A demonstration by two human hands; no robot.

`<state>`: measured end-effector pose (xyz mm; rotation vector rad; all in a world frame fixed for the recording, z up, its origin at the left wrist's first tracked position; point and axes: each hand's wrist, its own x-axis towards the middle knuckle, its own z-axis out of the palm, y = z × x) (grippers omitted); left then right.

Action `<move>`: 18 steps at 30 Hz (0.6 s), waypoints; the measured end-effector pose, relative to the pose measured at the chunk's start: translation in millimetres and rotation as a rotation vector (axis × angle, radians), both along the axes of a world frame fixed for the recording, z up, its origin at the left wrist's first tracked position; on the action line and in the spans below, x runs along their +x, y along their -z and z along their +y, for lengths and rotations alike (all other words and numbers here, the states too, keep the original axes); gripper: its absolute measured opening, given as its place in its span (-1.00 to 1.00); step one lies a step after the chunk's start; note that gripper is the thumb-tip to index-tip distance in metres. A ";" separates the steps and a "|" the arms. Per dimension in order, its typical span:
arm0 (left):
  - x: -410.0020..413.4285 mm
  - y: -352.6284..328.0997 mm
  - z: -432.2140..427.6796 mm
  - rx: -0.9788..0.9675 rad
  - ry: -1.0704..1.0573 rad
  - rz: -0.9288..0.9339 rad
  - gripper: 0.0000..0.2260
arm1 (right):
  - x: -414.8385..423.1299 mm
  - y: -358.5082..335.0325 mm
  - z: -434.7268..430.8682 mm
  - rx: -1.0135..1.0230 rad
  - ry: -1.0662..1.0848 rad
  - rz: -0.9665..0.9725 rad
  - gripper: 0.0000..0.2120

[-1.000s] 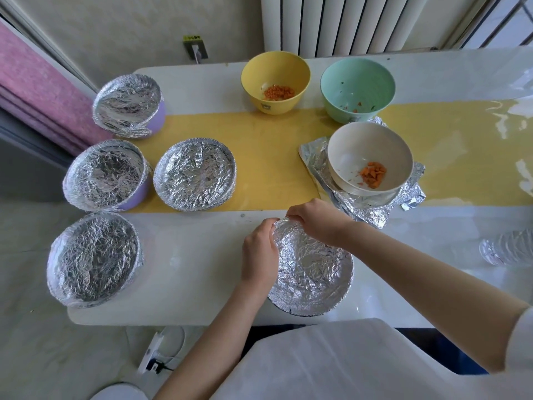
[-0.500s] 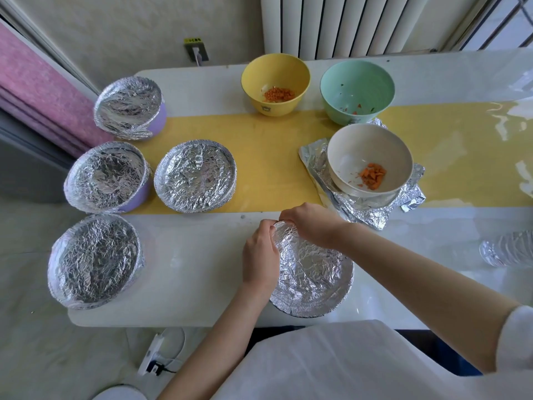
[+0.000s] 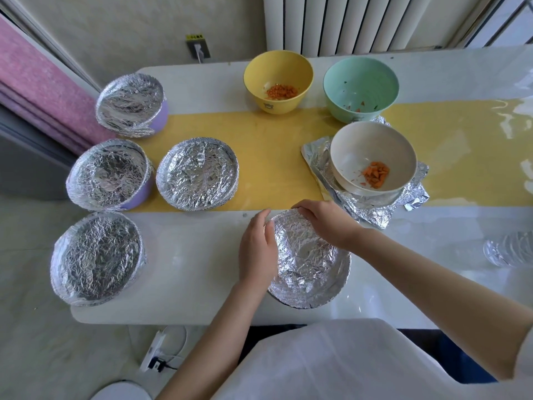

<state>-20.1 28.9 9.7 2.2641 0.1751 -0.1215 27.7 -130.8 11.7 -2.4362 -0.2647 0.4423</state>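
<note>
While fingers (image 3: 305, 210) pinch, foil dish (image 3: 310, 267) faces up

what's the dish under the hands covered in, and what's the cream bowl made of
The near dish: aluminium foil by the look, shiny silver and finely crinkled. The cream bowl: smooth, matte surface, likely plastic or melamine, possibly ceramic.

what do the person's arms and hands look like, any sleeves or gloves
The left hand and right hand are bare: no gloves, rings or watch visible. Both forearms are uncovered. A white sleeve shows on the right arm at the frame's edge.
</note>
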 end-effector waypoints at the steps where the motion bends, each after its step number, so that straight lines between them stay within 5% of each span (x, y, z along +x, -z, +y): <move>1: 5.1 1.2 0.7 -0.010 0.033 0.010 -0.71 | 0.7 0.6 0.1 0.001 0.003 -0.008 -0.74; 10: 13.1 1.4 -1.8 0.056 0.050 -0.030 -0.76 | 9.5 -4.5 0.8 -0.131 -0.109 -0.008 -0.78; 18: 12.0 0.6 -1.8 0.076 0.052 -0.076 -0.77 | 13.0 -3.3 8.6 -0.048 -0.131 -0.044 -0.76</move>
